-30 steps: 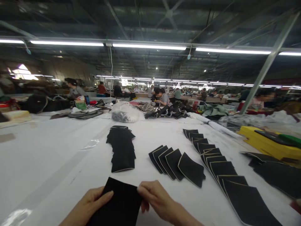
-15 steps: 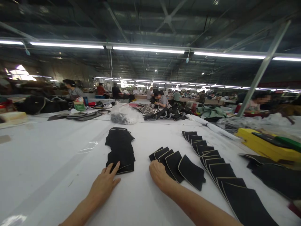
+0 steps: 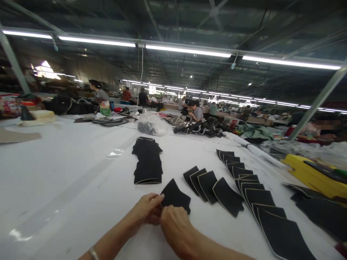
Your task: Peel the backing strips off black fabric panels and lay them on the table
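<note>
I am pinching a black fabric piece point(image 3: 175, 197) between my left hand point(image 3: 148, 209) and right hand point(image 3: 175, 225), both closed on its near edge, low over the white table point(image 3: 67, 169); it is looking flat, matte and curved. Just beyond, a short fanned row point(image 3: 214, 187) of pale-edged pieces is lying, with a dark stack point(image 3: 148, 162) further back.

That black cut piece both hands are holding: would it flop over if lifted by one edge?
Probably only a little: the black piece keeps its flat outline between the left hand and right hand. It looks thin, so likely light.
</note>
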Demonstrator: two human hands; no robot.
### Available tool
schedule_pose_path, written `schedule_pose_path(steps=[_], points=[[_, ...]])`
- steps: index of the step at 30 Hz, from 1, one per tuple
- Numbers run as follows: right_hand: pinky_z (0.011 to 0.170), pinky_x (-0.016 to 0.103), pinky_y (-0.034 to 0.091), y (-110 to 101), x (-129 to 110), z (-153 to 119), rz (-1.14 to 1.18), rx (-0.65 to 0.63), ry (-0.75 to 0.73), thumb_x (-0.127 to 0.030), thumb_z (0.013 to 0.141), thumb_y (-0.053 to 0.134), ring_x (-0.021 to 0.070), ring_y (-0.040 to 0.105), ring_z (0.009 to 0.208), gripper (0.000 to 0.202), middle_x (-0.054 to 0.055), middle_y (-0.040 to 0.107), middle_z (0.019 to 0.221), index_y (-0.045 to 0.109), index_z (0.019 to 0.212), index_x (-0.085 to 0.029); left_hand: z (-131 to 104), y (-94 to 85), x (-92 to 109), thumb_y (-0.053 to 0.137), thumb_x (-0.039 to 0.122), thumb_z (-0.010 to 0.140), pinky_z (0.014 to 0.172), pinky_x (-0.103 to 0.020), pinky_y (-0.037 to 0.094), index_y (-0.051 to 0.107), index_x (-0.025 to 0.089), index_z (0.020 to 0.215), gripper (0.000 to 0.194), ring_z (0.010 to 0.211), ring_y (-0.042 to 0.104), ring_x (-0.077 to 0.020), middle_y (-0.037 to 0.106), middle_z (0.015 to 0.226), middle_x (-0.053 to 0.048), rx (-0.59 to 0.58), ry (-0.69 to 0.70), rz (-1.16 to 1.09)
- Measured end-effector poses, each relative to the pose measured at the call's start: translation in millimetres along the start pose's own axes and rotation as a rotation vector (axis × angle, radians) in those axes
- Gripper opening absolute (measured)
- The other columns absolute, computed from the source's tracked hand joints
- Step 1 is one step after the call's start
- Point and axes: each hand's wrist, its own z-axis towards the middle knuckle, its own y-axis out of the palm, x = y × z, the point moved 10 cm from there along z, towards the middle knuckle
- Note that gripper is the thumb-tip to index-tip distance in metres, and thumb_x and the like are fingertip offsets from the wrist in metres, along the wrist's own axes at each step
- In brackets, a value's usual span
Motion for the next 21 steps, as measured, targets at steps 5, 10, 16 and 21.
schedule_pose_path(steps=[5, 10, 16, 21], points=[[0.064, 0.044, 0.053, -22.0, -37.5, -36.6, 0.075, 0.020, -0.043, -0.005, 0.083, 0.054, 0.0308, 0.066, 0.074, 0.017, 0.013, 0.066, 0.084, 0.064, 0.094, -0.012, -35.7, 8.6, 8.9, 0.073, 0.039, 0.059, 0.058, -0.023, 0.036, 0.061, 0.013, 0.070, 0.031, 0.062, 0.048, -0.0140, 0.054, 0.062, 0.002, -0.078, 0.027, -0.067], [0.091, 0.040, 0.046, -48.5, 19.9, -55.5, 0.649, 0.026, 0.107, -0.017, 0.075, 0.074, 0.0271, 0.055, 0.108, 0.048, 0.008, 0.059, 0.119, 0.056, 0.119, -0.021, -108.4, 21.2, -4.4, 0.072, 0.040, 0.069, 0.065, -0.024, 0.034, 0.066, 0.013, 0.084, 0.031, 0.069, 0.048, -0.0156, 0.059, 0.073, 0.000, -0.275, -0.108, -0.180], [0.065, 0.023, 0.040, 14.7, -19.4, -105.5, 1.273, -0.457, 0.140, -0.015, 0.075, 0.067, 0.0142, 0.055, 0.078, 0.024, -0.005, 0.061, 0.084, 0.059, 0.096, -0.024, -164.9, 31.3, -41.5, 0.053, 0.061, 0.084, 0.051, -0.024, 0.019, 0.047, 0.017, 0.067, 0.048, 0.057, 0.027, -0.0108, 0.033, 0.060, 0.005, -0.297, -0.260, -0.096], [0.067, 0.022, 0.038, 20.2, -34.4, -118.5, 1.210, -0.449, 0.126, -0.016, 0.076, 0.067, 0.0128, 0.052, 0.078, 0.028, -0.006, 0.058, 0.084, 0.054, 0.099, -0.025, -164.8, 28.1, -46.5, 0.056, 0.041, 0.082, 0.048, -0.024, 0.018, 0.052, 0.015, 0.064, 0.032, 0.054, 0.027, -0.0099, 0.033, 0.057, 0.005, -0.344, -0.266, 0.130]])
